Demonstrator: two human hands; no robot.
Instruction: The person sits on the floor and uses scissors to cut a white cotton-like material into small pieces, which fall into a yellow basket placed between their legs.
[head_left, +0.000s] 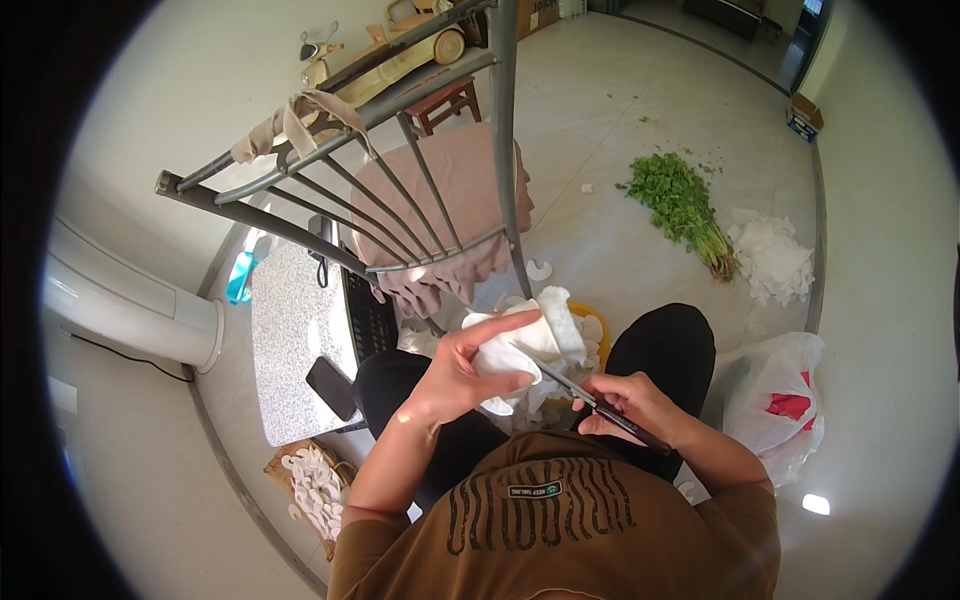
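Note:
My left hand (457, 375) grips a white, soft, cloth-like piece (510, 345) between thumb and fingers, above my lap. Its other layers, with a ragged thick edge, stick up to the right. In my right hand (634, 401) is a pair of scissors (577, 394) with dark handles. The blades point up and left, and their tips lie against the white piece near my left thumb. Whether the blades are spread cannot be made out. Below the hands, a yellow container (602, 319) holds more white pieces, partly hidden by the work.
A metal-framed chair (504, 150) with a pinkish cloth-covered seat stands ahead. On the left, a phone (331, 388) lies on a speckled tabletop (292, 330). White crescent pieces fill a box (281, 457). Leafy greens (675, 199), white scraps (772, 255) and a plastic bag (772, 375) are at right.

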